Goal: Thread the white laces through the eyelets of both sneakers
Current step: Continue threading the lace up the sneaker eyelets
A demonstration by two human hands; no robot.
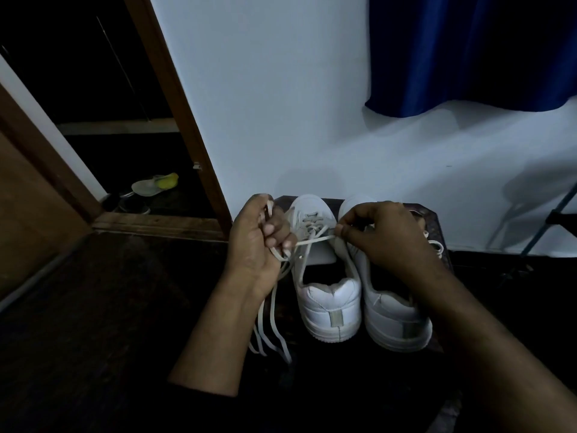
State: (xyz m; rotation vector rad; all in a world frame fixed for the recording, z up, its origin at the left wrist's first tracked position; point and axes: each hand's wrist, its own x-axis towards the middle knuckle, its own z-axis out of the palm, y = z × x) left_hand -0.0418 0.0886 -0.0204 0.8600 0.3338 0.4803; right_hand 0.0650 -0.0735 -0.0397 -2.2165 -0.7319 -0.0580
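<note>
Two white sneakers sit side by side on a small dark stool (pixel 438 223), heels toward the person, toes toward the wall. Landmark = left sneaker (pixel 324 276). The right sneaker (pixel 393 307) touches or nearly touches it on its right side.

Left hand (pixel 259 242) is just left of the left sneaker, fingers curled round a bunch of white lace (pixel 271 310); the loose ends hang down past the stool edge, left of the heel. Right hand (pixel 374 232) is above the gap btwn the two shoes, thumb + forefinger pinching the other lace end near the tip, other fingers bent in. A taut stretch of lace runs btwn the hands, crossing over the left sneaker's tongue. Lower eyelets near its toe look already crossed w/ lace; upper ones look empty, so prob. mid-way on this shoe. Right sneaker: a bit of lace shows on its far side, behind the right hand; can't tell how far it's threaded.

Handling, as a guess: the lace is flat, soft, light, w/ no stiffness of its own, so it flops and twists. Best held right at the tip for poking thru an eyelet. Shoes look light enough to slide if pulled hard, so brace the upper beside the eyelet row.

No brand, label or writing readable; too dim.
</note>
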